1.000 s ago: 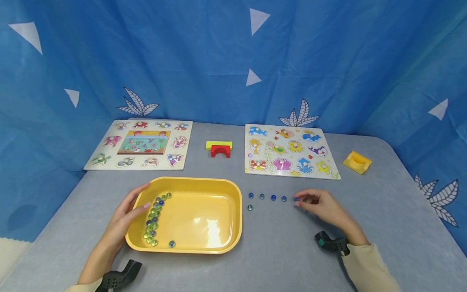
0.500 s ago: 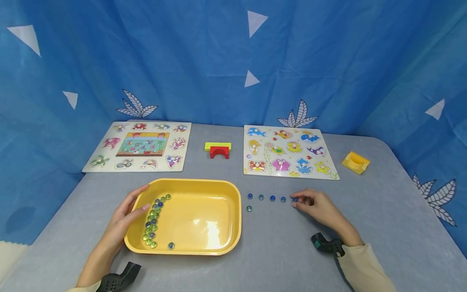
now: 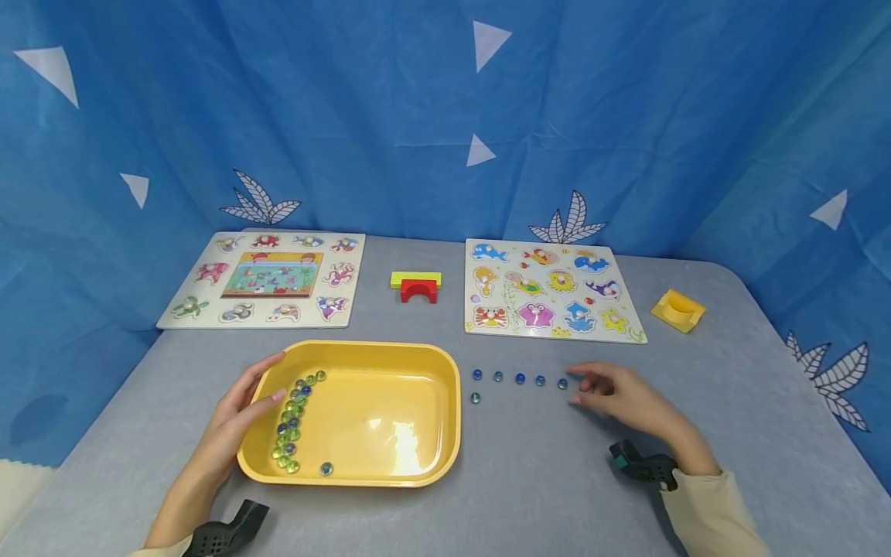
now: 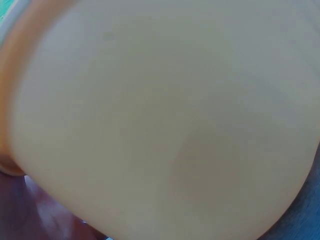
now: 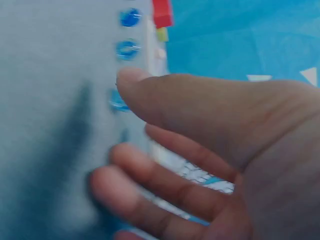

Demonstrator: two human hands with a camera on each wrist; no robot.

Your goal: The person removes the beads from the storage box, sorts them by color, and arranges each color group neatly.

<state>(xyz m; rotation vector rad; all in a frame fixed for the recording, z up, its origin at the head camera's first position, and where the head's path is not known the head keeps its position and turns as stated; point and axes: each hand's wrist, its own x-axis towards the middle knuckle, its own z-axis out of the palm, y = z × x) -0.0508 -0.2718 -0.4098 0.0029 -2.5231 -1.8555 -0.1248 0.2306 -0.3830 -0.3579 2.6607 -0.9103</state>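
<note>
My left hand [image 3: 226,422] holds the left side of a yellow tray [image 3: 452,418], thumb over the rim and fingers along the outer wall. Green and blue glass marbles [image 3: 295,435] line the tray's left side, and a lone bluish marble [image 3: 326,469] lies near its front wall. To the right of the tray, several blue marbles form a row on the table, with a greenish marble [image 3: 476,398] in front of the row's left end. Just right of the row's last marble [image 3: 562,384] is my right hand [image 3: 626,398], thumb and fingers parted and holding nothing.
Two wooden puzzle boards stand at the back, a left board [image 3: 209,313] and a right board [image 3: 557,294]. Between them sit a red arch block [image 3: 419,288] and a lime block [image 3: 400,278]. A yellow block [image 3: 678,311] lies at the right. Blue curtain [image 3: 390,116] closes off the back.
The right hand has let go of the blue marble at the row's right end and moved slightly right. The left hand and tray keep their place.
</note>
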